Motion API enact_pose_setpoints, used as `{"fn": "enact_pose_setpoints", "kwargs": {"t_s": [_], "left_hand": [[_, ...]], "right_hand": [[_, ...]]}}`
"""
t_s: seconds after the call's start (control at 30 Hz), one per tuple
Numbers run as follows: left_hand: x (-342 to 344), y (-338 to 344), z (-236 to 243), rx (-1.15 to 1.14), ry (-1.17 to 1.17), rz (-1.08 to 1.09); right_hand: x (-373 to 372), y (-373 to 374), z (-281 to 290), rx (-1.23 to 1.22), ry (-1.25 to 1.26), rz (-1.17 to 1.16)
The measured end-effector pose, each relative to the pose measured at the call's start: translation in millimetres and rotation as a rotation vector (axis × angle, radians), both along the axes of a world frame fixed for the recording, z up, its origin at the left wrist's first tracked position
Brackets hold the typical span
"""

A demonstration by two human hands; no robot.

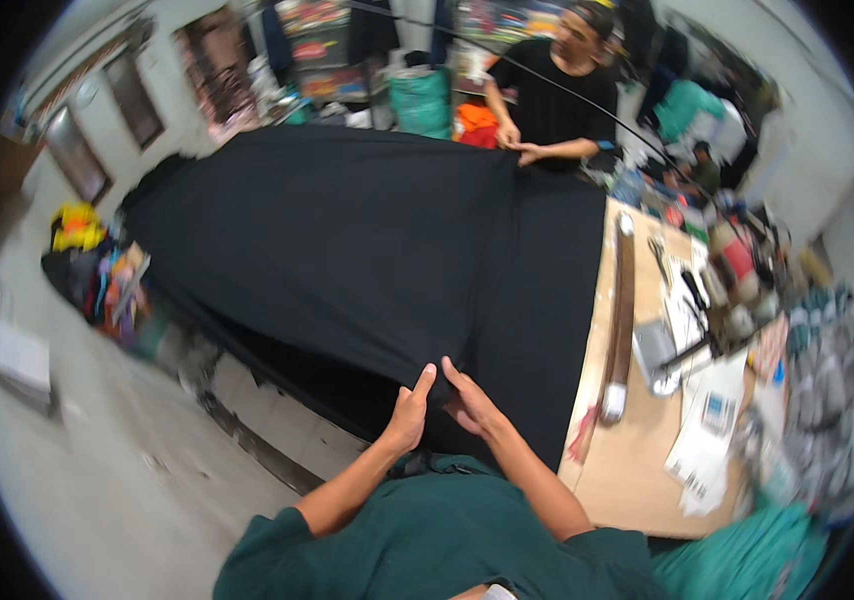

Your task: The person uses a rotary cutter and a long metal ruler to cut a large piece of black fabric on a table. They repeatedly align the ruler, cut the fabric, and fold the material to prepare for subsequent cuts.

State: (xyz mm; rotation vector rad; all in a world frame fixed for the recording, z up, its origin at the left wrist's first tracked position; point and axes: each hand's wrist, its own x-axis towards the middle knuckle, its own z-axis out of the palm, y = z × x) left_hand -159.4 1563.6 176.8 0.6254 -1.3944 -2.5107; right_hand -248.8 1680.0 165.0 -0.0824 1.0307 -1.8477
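Note:
A wide sheet of black fabric (347, 230) is spread over the table, its near edge lifted and hanging in folds. My left hand (407, 414) grips that edge, thumb up, at the near middle. Right beside it, my right hand (471, 402) holds the same edge, thumb on top; its other fingers are partly hidden by cloth. A crease runs from my hands across to the far edge. There, a co-worker in a black shirt (565, 98) has both hands (525, 148) at the fabric.
On the bare tabletop (587, 490) at right lie a brown bar with pale ends (622, 310), scissors (659, 258) and paper sheets (702, 430). Grey bundles (827, 390) are piled beyond. A colourful heap of cloth (112, 285) sits at left. A cable (547, 75) crosses overhead.

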Motion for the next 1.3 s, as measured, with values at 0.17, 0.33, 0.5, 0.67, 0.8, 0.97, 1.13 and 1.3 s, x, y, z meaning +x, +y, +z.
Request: {"fn": "enact_pose_setpoints", "kwargs": {"t_s": [0.17,0.33,0.5,0.67,0.8,0.97,1.13,1.3], "left_hand": [[17,-3,22,-0.039,-0.062,-0.073],[15,-21,14,0.129,0.002,-0.022],[-1,-100,-3,0.1,0.173,0.535],[3,-233,-50,0.076,0.121,0.755],[-5,-259,-58,-0.048,-0.039,0.824],[-11,-201,-42,-0.758,-0.222,0.377],[-49,-184,-9,-0.899,-0.049,-0.047],[-113,-229,61,-1.187,-0.102,0.05]], "right_hand": [[-17,-16,38,0.17,0.213,-0.241],[18,45,73,0.108,0.293,-0.353],[45,147,102,0.407,0.467,-0.521],[57,230,141,0.479,0.559,-0.627],[77,238,146,0.63,0.549,-0.606],[75,217,100,0.783,0.478,-0.767],[63,167,105,0.794,0.651,-0.638],[30,169,114,0.941,0.861,-1.044]]}}
